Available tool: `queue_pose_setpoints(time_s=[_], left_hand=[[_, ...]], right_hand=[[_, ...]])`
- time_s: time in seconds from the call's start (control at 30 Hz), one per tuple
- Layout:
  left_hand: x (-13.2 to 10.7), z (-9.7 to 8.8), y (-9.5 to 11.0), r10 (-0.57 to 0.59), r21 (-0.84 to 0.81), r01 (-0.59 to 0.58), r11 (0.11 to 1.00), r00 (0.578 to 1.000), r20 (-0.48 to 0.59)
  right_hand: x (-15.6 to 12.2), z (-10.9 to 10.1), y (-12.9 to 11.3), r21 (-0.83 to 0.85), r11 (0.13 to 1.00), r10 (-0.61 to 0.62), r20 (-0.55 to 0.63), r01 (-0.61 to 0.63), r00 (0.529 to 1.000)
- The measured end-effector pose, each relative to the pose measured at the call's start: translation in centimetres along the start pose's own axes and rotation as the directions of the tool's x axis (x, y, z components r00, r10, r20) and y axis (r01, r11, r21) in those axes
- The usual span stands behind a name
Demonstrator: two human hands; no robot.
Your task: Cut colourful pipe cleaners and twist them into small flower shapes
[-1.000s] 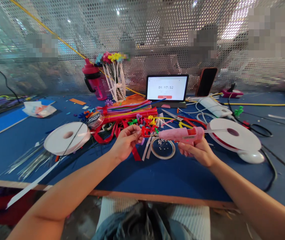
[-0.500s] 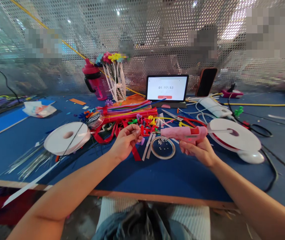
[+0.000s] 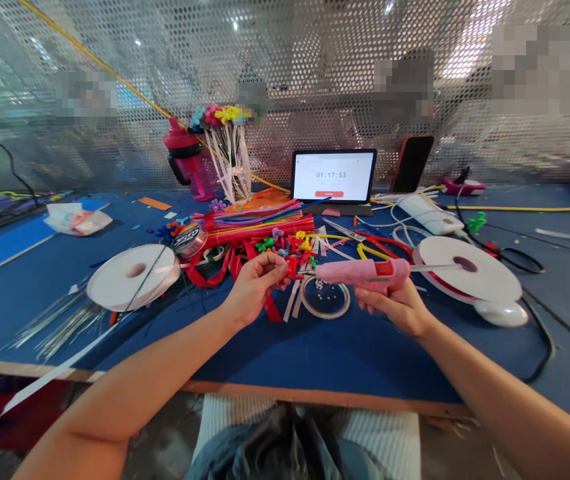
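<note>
My right hand (image 3: 395, 303) is closed round a pink glue gun (image 3: 359, 271) that lies level, its nozzle pointing left. The nozzle tip sits close to a small red piece (image 3: 292, 267) pinched in the closed fingers of my left hand (image 3: 256, 283). Both hands hover above the blue table (image 3: 315, 353), just over a roll of clear tape (image 3: 325, 297) with small beads inside it. A pile of coloured pipe cleaners and small flower shapes (image 3: 265, 230) lies right behind the hands.
Two white ribbon spools stand left (image 3: 132, 275) and right (image 3: 467, 268). Behind are a tablet showing a timer (image 3: 333, 175), a phone (image 3: 412, 163), a pink bottle (image 3: 187, 160), a vase of craft flowers (image 3: 227, 153) and cables. Thin wires (image 3: 59, 320) lie at the left. A mesh screen closes the back.
The glue gun has shifted left and levelled out, bringing its nozzle closer to the red piece. My left hand has lifted slightly towards it.
</note>
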State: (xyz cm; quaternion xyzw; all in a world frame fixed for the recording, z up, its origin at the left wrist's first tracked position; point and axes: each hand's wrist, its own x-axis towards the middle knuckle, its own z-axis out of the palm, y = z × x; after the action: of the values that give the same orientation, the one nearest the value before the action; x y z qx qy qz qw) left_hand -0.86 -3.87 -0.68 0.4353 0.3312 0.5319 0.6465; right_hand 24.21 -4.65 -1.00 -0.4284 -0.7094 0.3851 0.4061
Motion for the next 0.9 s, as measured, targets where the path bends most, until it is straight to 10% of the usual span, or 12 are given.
queue_pose_setpoints(time_s=[0.9], left_hand=[[-0.14,0.36,0.07,0.013,0.037,-0.012,0.999,0.999,-0.033]], right_hand=[[-0.04,-0.30,0.31,-0.150,0.980,-0.126,0.044,0.131,0.991]])
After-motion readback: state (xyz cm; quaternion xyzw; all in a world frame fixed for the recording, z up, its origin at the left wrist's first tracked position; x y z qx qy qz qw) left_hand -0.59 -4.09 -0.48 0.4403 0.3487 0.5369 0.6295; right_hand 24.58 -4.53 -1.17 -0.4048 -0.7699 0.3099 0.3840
